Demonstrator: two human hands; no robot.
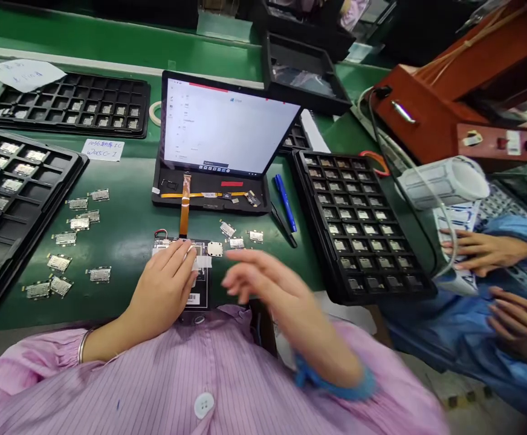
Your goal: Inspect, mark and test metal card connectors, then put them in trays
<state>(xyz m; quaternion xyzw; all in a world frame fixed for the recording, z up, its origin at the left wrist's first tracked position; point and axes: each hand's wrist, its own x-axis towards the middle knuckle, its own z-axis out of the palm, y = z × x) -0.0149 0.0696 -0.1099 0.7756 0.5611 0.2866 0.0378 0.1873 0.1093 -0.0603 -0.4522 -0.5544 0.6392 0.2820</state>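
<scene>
Left hand (166,281): lying flat, fingers spread, pressing on the black board (199,284).
Right hand (263,284): hovering open, blurred, holding nothing.
Black board: sitting near the body, long axis running near to far.
Orange ribbon (184,211): running far toward the tablet (225,130).

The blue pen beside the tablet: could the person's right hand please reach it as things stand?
Probably yes. The right hand hovers open above the table, and the mat between it and the blue pen holds only small flat modules.
</scene>
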